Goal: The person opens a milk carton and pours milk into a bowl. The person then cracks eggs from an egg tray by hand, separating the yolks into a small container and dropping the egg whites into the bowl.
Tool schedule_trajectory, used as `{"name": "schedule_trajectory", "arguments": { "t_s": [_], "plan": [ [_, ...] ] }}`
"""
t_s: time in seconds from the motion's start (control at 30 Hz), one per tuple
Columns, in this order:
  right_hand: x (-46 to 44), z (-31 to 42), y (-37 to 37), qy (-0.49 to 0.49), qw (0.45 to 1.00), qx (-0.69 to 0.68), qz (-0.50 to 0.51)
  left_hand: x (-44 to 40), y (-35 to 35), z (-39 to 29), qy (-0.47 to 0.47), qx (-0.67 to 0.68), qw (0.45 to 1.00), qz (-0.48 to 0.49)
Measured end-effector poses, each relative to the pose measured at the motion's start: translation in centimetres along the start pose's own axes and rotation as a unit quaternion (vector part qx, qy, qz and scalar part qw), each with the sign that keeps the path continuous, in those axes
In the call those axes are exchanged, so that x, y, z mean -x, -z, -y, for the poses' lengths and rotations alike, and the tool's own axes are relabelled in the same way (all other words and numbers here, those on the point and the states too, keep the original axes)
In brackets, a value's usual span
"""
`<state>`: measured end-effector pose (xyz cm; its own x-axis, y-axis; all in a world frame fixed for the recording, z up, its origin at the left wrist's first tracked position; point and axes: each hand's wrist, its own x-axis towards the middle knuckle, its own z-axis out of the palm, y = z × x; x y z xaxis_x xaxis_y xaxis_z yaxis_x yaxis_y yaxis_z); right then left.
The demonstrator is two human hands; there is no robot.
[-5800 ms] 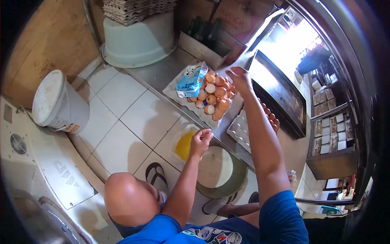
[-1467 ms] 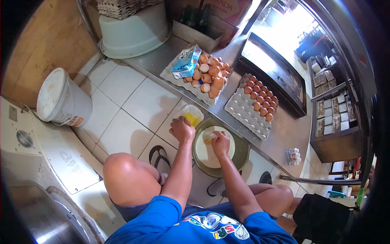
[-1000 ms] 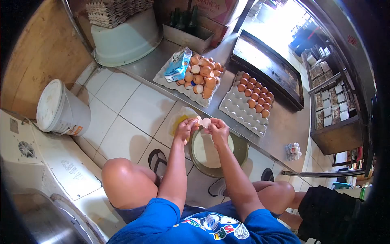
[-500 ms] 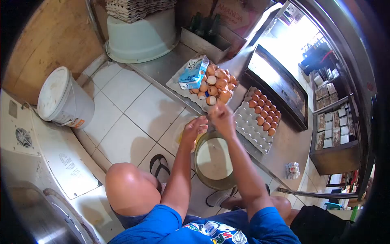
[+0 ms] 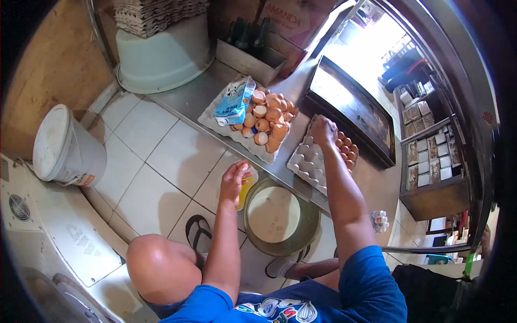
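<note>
My left hand (image 5: pixel 235 181) hovers over a clear plastic container (image 5: pixel 253 177) with yellow liquid, partly hidden by that hand. Its fingers are loosely bent and apart, and I see nothing in them. Over the grey egg tray (image 5: pixel 308 161), my right hand (image 5: pixel 324 131) reaches down among the brown eggs (image 5: pixel 347 149). The fingertips are hidden, so whether they grip an egg does not show. Between my legs on the floor stands a large round bowl (image 5: pixel 311 229) of creamy white liquid. Cracked eggshells (image 5: pixel 273 114) are heaped on another tray with a blue and white milk carton (image 5: pixel 235 102).
A lidded white bucket (image 5: pixel 81 148) stands on the floor at left. On the metal counter are an upturned pale tub (image 5: pixel 161 54) under stacked egg trays (image 5: pixel 156 16), a box of dark bottles (image 5: pixel 253 56) and a dark baking tray (image 5: pixel 353 107). A shelf (image 5: pixel 431 167) holds small packages.
My right hand has moved from beside the eggshell heap to the tray of whole eggs. My left hand stays near the clear container. The camera view has shifted slightly.
</note>
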<state>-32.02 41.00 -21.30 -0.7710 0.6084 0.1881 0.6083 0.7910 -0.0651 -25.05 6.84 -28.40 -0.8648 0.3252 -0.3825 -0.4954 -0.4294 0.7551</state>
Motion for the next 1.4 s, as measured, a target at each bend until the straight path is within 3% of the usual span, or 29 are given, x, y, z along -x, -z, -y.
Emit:
{"name": "schedule_trajectory", "arguments": {
  "t_s": [0.1, 0.17, 0.37, 0.43, 0.5, 0.57, 0.67, 0.73, 0.83, 1.0, 1.2, 1.37, 1.4],
  "plan": [
    [1.3, -3.2, -1.2, 0.059, 0.996, 0.059, 0.039, -0.2, -0.4, 0.4, 0.002, -0.012, 1.000, -0.007],
    [-0.5, -6.3, -6.0, 0.256, 0.965, 0.057, -0.015, -0.3, -0.5, 0.6, 0.006, -0.027, 0.999, -0.020],
    [1.8, -4.1, -3.0, 0.130, 0.989, 0.018, -0.072, -0.6, -0.1, 1.0, -0.014, -0.041, 0.999, -0.026],
    [3.4, -3.2, -0.8, 0.040, 0.985, -0.146, -0.079, -0.8, -0.1, 0.9, -0.021, -0.031, 0.999, -0.033],
    [5.5, -2.8, 0.3, -0.053, 0.949, -0.299, -0.083, -0.8, -0.2, 1.3, -0.022, -0.018, 0.999, -0.041],
    [8.3, -3.3, -1.3, 0.025, 0.897, -0.405, -0.178, -1.0, -0.3, 1.7, -0.015, -0.011, 0.999, -0.044],
    [17.4, -0.1, 0.7, -0.059, 0.869, -0.471, -0.141, -1.3, -0.8, 2.2, -0.008, 0.008, 0.998, -0.055],
    [21.7, 0.9, -0.9, -0.106, 0.814, -0.563, -0.093, -0.9, -1.5, 2.1, -0.003, 0.006, 0.999, -0.052],
    [25.2, 2.0, -2.2, -0.083, 0.854, -0.483, -0.175, 0.1, -2.3, 1.8, 0.003, 0.005, 0.999, -0.052],
    [26.2, 1.0, -5.8, -0.013, 0.908, -0.372, -0.194, 1.0, -2.3, 1.9, 0.002, 0.000, 0.999, -0.046],
    [25.9, 1.1, -3.2, -0.031, 0.896, -0.388, -0.212, 1.5, -2.5, 1.5, -0.001, -0.021, 0.999, -0.044],
    [26.1, 0.7, -4.2, 0.015, 0.919, -0.368, -0.144, 0.1, -1.7, 3.4, -0.066, -0.138, 0.988, 0.004],
    [25.9, 0.6, -3.6, -0.031, 0.860, -0.506, -0.062, 0.4, -1.8, 3.3, -0.077, -0.161, 0.983, 0.038]
  ]
}}
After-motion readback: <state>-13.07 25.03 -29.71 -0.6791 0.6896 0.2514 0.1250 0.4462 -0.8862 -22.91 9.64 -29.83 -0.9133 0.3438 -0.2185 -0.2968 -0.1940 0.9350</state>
